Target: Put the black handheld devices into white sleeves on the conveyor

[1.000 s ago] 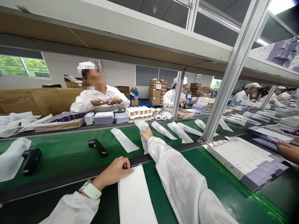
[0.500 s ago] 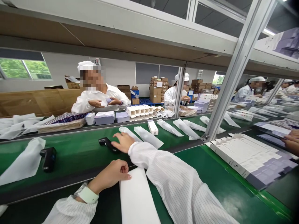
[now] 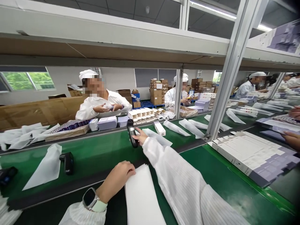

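Head view: a black gadget (image 3: pixel 133 134) is gripped by the right hand (image 3: pixel 141 137), beyond the left hand (image 3: pixel 119 177). White sheets (image 3: pixel 143 198) are touched by the left hand's bent fingers; whether any is pinched cannot be told. Picking up seems the step; next, a steady hold seems needed.

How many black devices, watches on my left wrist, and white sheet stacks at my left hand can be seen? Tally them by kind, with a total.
Black devices: 3 (1 in the right hand, 2 on the green belt)
Watch: 1
White sheet stack: 1
Total: 5
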The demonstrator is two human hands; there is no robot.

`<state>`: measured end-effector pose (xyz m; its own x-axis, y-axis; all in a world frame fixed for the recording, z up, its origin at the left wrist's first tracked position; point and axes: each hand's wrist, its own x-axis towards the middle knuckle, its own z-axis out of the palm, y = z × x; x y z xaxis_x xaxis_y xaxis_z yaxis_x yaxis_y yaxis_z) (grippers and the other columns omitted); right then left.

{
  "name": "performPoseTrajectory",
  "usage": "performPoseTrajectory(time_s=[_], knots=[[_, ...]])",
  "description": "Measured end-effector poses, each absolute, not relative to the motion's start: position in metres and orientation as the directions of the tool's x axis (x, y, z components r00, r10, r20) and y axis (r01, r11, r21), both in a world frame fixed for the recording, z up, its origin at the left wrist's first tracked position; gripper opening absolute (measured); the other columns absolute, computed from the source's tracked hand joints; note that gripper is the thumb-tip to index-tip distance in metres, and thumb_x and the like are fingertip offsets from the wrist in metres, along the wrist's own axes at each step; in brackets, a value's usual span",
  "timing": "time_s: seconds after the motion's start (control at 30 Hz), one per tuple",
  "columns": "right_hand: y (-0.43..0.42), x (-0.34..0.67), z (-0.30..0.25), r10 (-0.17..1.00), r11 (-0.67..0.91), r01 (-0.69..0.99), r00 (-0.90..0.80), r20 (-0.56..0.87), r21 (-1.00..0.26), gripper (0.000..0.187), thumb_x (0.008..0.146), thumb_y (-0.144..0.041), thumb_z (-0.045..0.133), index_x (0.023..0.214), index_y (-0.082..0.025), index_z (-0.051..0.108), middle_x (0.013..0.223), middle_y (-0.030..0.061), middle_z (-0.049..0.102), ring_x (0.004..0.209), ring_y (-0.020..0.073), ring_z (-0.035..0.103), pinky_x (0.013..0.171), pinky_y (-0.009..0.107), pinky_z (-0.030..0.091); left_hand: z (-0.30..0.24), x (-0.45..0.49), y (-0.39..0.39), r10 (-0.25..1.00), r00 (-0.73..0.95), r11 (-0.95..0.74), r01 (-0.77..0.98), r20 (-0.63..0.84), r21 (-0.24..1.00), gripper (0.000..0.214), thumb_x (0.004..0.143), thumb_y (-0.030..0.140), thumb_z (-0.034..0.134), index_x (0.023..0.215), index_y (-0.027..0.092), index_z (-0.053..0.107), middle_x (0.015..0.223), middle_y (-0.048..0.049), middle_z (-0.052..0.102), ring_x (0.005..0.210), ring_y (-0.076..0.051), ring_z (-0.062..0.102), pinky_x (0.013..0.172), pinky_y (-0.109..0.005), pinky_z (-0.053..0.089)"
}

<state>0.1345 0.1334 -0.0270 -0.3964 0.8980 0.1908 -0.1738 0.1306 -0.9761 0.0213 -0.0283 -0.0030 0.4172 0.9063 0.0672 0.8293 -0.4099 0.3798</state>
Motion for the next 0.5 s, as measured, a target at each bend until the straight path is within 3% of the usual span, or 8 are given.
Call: performPoseTrajectory(time_s=[0.13,0.23,0.3,0.4,0.5], knots=[[0.103,0.174,-0.004,0.812,-0.019,-0.359,-0.55,0.194,-0.933,0.092,0.054,-0.015,0.068,0.118,-0.038,0.006,0.091,-0.0019,0.053,0.071,0.0189,0.062,0.059,0.038,0.049,-0.011,0.021,-0.032,0.845,0.483,-0.523,0.837,0.229,0.16,0.029,0.084,0.029,0.03,0.077,0.019,0.056,0.079,-0.0037,0.058,0.074,-0.016,0.051,0.062,-0.027,0.038],[0.082,0.186,0.001,0.809,-0.015,-0.336,-0.558,0.186,-0.942,0.095,0.05,-0.015,0.071,0.116,-0.039,0.007,0.088,-0.0026,0.053,0.065,0.0186,0.062,0.055,0.039,0.05,-0.016,0.02,-0.032,0.73,0.583,-0.597,0.798,0.356,-0.083,0.028,0.084,0.029,0.034,0.075,0.017,0.059,0.098,-0.0085,0.057,0.094,-0.023,0.047,0.072,-0.034,0.038],[0.072,0.186,0.0,0.816,-0.003,-0.304,-0.551,0.173,-0.953,0.093,0.051,-0.018,0.071,0.117,-0.038,0.008,0.087,-0.002,0.053,0.061,0.0181,0.062,0.053,0.039,0.05,-0.018,0.02,-0.031,0.705,0.602,-0.581,0.793,0.375,-0.183,0.03,0.084,0.029,0.035,0.073,0.016,0.06,0.103,-0.0102,0.055,0.099,-0.026,0.044,0.073,-0.037,0.037],[0.064,0.18,-0.003,0.811,0.014,-0.256,-0.562,0.16,-0.967,0.09,0.052,-0.023,0.071,0.117,-0.037,0.011,0.088,-0.0009,0.052,0.057,0.0177,0.061,0.05,0.038,0.05,-0.017,0.019,-0.031,0.736,0.566,-0.547,0.821,0.371,-0.166,0.031,0.084,0.03,0.035,0.073,0.017,0.062,0.1,-0.0095,0.054,0.097,-0.025,0.045,0.072,-0.037,0.038],[0.061,0.175,-0.004,0.828,0.042,-0.222,-0.538,0.158,-0.974,0.087,0.053,-0.029,0.071,0.117,-0.037,0.013,0.086,-0.0012,0.052,0.055,0.017,0.061,0.045,0.035,0.049,-0.012,0.019,-0.031,0.779,0.499,-0.531,0.847,0.378,-0.022,0.032,0.082,0.036,0.037,0.068,0.018,0.06,0.1,-0.0073,0.051,0.095,-0.023,0.044,0.073,-0.036,0.038]])
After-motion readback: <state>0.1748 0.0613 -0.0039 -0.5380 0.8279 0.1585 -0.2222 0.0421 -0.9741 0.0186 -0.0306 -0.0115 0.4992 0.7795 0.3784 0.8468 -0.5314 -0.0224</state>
